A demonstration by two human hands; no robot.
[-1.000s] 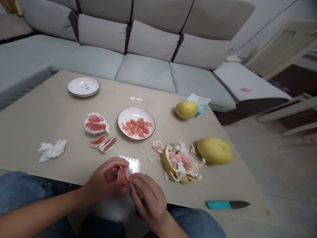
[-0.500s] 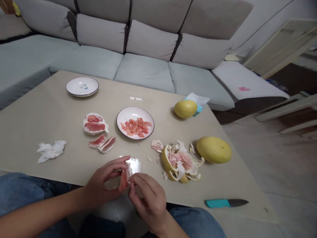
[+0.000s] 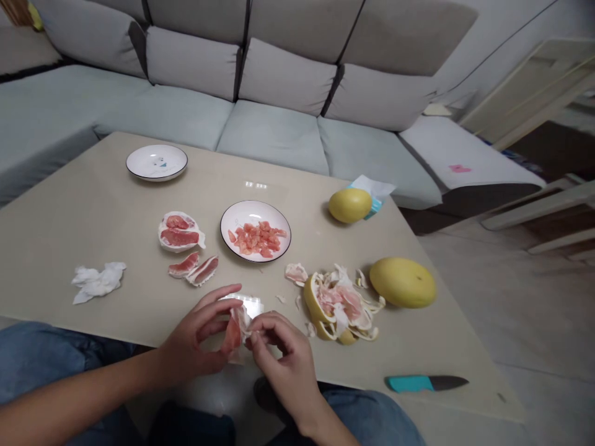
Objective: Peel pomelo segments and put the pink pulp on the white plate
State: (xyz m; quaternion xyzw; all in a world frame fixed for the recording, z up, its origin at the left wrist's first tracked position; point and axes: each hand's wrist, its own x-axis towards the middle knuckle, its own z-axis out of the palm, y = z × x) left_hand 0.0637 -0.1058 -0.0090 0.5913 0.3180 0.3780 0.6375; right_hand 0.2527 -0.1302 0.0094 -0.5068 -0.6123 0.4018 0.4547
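My left hand point(image 3: 198, 337) grips a pink pomelo segment point(image 3: 232, 332) over the near table edge, thumb under it and fingers partly spread above. My right hand point(image 3: 281, 356) pinches the white membrane on the segment's right side. Beyond them stands a white plate point(image 3: 256, 214) of peeled pink pieces. Left of the plate lie a half-peeled pomelo chunk point(image 3: 179, 232) and two loose segments point(image 3: 194, 267). A pile of yellow peel and pith point(image 3: 339, 305) sits to the right.
Two whole yellow pomelos point(image 3: 403, 282) point(image 3: 349, 205) lie at the right of the beige table point(image 3: 83, 223). A teal-handled knife point(image 3: 426, 383) rests near the front right edge. A crumpled tissue point(image 3: 96, 280) is at left, an empty plate point(image 3: 157, 161) at the back. A grey sofa point(image 3: 260, 80) stands behind.
My right hand has pulled the membrane a little away from the segment. My left fingers have opened out above it. Everything on the table is where it was.
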